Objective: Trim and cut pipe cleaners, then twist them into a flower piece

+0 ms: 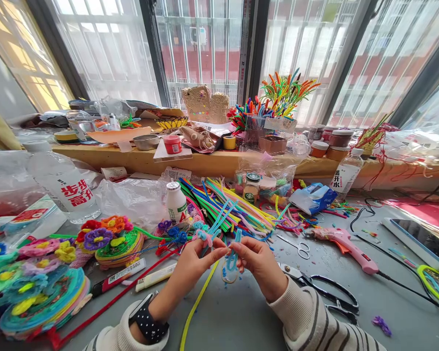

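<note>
My left hand [200, 258] pinches several light-blue pipe cleaners [221, 219], which point up and to the right. Pink and turquoise fuzzy twists [203, 236] sit at its fingers. Close beside it, the fingers of my right hand [256, 261] are closed on a looped light-blue pipe cleaner [231, 259]. The fingertips of both hands nearly meet; whether the two blue pieces join is hidden. Beneath the hands a yellow pipe cleaner [195, 307] runs down the grey table [234, 321]. Behind them lies a heap of loose, many-coloured pipe cleaners [237, 207].
Pipe-cleaner flowers [40, 263] fill the left side, near a utility knife [119, 278] and a glue tube [155, 277]. Large scissors [324, 287], small scissors [296, 246] and a corded pink glue gun [351, 248] lie right. A white bottle [176, 202] stands behind my left hand.
</note>
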Tool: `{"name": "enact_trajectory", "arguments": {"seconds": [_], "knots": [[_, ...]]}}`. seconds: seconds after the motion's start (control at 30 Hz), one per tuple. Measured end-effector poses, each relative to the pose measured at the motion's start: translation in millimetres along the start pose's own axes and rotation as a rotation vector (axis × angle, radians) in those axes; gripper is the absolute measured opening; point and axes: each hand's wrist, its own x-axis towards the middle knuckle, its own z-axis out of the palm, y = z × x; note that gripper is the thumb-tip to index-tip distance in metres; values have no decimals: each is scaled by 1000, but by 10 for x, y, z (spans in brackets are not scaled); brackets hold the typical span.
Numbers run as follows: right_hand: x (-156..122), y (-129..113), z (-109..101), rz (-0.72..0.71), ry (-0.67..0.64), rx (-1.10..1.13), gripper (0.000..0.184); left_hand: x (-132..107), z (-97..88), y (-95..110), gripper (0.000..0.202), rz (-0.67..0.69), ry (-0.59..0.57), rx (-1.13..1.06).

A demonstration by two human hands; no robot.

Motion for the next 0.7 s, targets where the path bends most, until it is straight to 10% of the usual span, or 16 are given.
{"name": "enact_trajectory", "arguments": {"seconds": [0.7], "knots": [[-14,-10,33,35,112,205,19,-150,109,-91,10,371,182,499]]}}
